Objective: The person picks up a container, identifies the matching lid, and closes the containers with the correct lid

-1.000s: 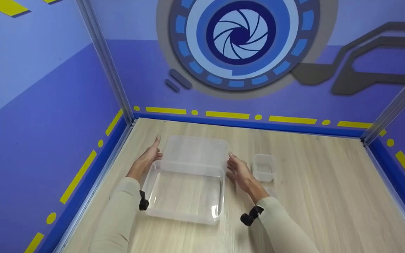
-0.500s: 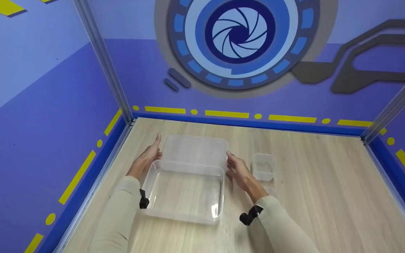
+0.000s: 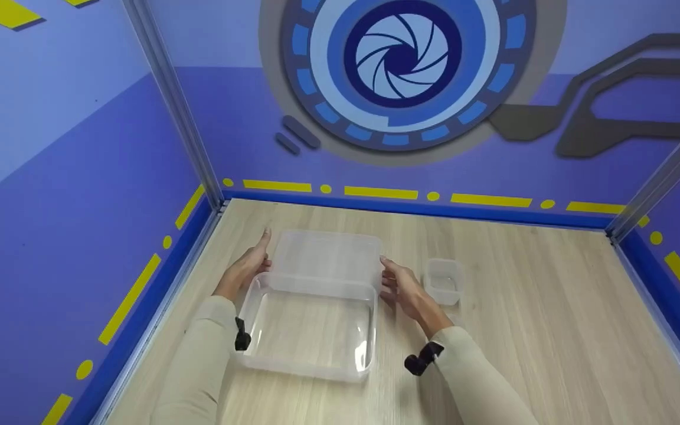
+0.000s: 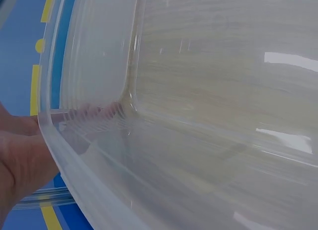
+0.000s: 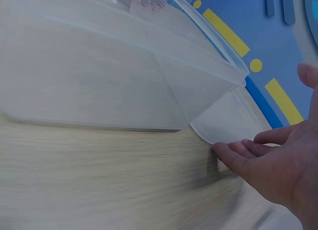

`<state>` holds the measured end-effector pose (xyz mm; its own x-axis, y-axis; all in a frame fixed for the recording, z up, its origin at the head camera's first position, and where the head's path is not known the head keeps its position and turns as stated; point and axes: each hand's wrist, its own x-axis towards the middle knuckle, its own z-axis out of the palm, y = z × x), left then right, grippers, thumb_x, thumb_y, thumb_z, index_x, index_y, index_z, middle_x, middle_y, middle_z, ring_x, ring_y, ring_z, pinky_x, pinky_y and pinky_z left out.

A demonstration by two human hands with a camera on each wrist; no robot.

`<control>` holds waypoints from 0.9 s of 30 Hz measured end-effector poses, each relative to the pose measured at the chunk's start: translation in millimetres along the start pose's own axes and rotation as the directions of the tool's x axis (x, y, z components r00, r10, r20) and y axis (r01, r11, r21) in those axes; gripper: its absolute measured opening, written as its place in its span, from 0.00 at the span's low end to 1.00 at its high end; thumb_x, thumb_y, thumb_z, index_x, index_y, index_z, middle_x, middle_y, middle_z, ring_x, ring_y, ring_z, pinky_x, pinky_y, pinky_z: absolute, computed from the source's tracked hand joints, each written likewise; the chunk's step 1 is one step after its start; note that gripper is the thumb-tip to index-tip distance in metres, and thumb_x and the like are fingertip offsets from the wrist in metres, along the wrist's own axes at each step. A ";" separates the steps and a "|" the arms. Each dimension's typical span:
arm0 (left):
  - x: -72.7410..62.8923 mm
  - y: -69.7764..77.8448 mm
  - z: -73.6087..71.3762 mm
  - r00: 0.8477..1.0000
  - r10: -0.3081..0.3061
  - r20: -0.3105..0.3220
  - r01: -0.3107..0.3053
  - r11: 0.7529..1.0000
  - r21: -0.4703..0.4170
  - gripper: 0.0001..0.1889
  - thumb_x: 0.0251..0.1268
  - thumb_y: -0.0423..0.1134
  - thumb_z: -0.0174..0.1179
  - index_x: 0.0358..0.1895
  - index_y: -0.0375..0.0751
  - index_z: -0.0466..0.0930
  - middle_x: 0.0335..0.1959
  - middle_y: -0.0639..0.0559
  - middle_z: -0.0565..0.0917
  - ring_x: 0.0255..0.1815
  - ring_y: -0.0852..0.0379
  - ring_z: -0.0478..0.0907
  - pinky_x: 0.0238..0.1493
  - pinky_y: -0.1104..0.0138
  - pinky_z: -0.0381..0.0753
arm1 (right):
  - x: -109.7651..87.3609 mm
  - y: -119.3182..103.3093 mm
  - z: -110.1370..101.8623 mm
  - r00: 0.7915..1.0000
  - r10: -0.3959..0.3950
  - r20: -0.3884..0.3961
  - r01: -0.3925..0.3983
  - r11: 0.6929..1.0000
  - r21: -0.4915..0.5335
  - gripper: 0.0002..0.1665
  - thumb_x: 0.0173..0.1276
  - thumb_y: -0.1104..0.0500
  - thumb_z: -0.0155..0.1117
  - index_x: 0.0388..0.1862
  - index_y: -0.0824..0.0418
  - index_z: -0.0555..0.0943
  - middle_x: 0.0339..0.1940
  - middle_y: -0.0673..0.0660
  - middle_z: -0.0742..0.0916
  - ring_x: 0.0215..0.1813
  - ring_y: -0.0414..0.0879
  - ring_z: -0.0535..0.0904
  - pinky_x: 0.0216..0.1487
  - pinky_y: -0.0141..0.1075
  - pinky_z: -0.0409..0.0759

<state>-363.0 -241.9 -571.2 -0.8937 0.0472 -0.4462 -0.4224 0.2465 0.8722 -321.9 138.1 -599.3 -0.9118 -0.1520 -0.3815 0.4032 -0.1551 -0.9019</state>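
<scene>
A large clear plastic box [image 3: 309,370], without a cover on it, sits on the wooden table. Behind it lies a translucent rectangular lid [image 3: 328,254], its near edge overlapping the box's far rim in the head view. My left hand [image 3: 247,271] is at the lid's left edge, thumb pointing up and away. In the left wrist view its fingers [image 4: 104,113] show through the box wall. On the other side, my right hand [image 3: 404,289] has its fingertips right at the lid's right edge, fingers extended and thumb held apart. The lid's edge [image 5: 226,123] also shows in the right wrist view.
A small clear container [image 3: 443,283] stands just right of my right hand. Blue printed walls [image 3: 387,171] and metal posts [image 3: 180,112] enclose the table [image 3: 552,330] at the back and sides. The right forearm crosses the table's front.
</scene>
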 end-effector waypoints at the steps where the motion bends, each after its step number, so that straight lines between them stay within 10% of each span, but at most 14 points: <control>1: 0.7 -0.5 0.2 1.000 -0.002 0.000 0.002 1.000 0.011 0.42 0.77 0.77 0.32 0.53 0.35 0.64 0.50 0.43 0.67 0.53 0.46 0.69 0.65 0.55 0.67 | 0.6 -0.2 0.3 1.000 0.005 -0.003 -0.005 1.000 -0.005 0.50 0.80 0.42 0.61 0.82 0.74 0.56 0.80 0.74 0.64 0.80 0.66 0.59 0.78 0.59 0.66; 16: 14.0 0.0 2.2 0.999 -0.025 -0.023 0.028 0.988 0.150 0.41 0.75 0.79 0.28 0.28 0.44 0.67 0.29 0.51 0.68 0.37 0.51 0.67 0.57 0.55 0.68 | 9.6 -4.8 4.8 0.999 0.029 -0.029 -0.031 0.995 -0.096 0.22 0.78 0.45 0.65 0.37 0.62 0.72 0.32 0.53 0.74 0.39 0.47 0.70 0.59 0.54 0.79; 27: 15.0 -1.1 5.1 0.999 -0.032 0.016 0.030 0.991 0.131 0.51 0.77 0.77 0.26 0.57 0.30 0.80 0.48 0.40 0.84 0.50 0.46 0.80 0.66 0.54 0.74 | 14.8 -10.5 1.2 0.994 0.107 -0.025 -0.110 0.986 -0.129 0.23 0.76 0.46 0.66 0.32 0.59 0.68 0.29 0.52 0.70 0.33 0.45 0.66 0.46 0.46 0.78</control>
<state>-375.2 -236.5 -579.9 -0.8772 0.0544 -0.4771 -0.4255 0.3725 0.8247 -339.5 136.3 -595.3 -0.8650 -0.1429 -0.4809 0.4872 -0.0102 -0.8732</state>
